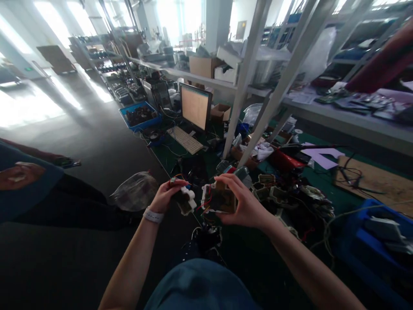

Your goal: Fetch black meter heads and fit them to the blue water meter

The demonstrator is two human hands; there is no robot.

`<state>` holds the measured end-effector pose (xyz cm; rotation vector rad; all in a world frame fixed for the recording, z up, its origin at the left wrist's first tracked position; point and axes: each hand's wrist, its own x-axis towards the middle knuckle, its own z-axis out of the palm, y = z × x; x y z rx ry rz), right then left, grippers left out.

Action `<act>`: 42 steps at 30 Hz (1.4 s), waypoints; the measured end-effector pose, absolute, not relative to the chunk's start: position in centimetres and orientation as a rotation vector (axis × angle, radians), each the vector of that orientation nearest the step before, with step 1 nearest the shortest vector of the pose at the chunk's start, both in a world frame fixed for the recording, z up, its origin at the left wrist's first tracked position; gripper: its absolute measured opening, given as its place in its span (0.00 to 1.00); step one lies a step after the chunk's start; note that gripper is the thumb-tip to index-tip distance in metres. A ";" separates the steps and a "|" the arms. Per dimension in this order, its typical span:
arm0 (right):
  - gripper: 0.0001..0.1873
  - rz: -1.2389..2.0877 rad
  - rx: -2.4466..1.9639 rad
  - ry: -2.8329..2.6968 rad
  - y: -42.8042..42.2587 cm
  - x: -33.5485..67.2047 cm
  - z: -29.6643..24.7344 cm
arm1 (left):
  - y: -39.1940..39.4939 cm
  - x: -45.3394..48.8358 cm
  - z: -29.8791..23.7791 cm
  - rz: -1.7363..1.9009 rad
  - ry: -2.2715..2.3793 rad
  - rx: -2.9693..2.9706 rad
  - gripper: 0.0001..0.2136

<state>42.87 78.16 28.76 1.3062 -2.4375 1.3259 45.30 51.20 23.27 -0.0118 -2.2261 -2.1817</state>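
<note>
My left hand, with a pale band on its wrist, is closed on a small circuit board with white blocks. Just to the right, my right hand grips an open pale housing between thumb and fingers. Red and yellow wires show at the left side of the housing, near the board. The two pieces are held close to each other, above the bench edge. Whether wires join them is too small to tell. Below them, near my lap, sits a dark part with cables.
A monitor and keyboard stand ahead. A blue tray holds dark parts. Several open housings lie in a pile at right, near a blue crate. Slanted metal posts rise from the bench. Another person stands at left.
</note>
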 end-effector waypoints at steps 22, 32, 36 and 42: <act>0.41 1.052 0.861 -2.482 82.1 40.9 30.6 | 58.8 41.4 27.6 -2.548 -2.687 -1.098 0.25; 0.41 1.390 0.473 -2.828 86.3 42.5 20.7 | 65.2 43.2 22.7 -2.896 -2.735 -0.513 0.20; 0.29 1.455 0.028 -2.834 90.3 44.8 16.0 | 66.8 44.3 20.5 -3.296 -2.427 0.308 0.20; 0.21 1.151 -1.125 -2.579 99.2 46.4 10.3 | 69.7 46.0 18.3 -3.358 -1.980 0.908 0.07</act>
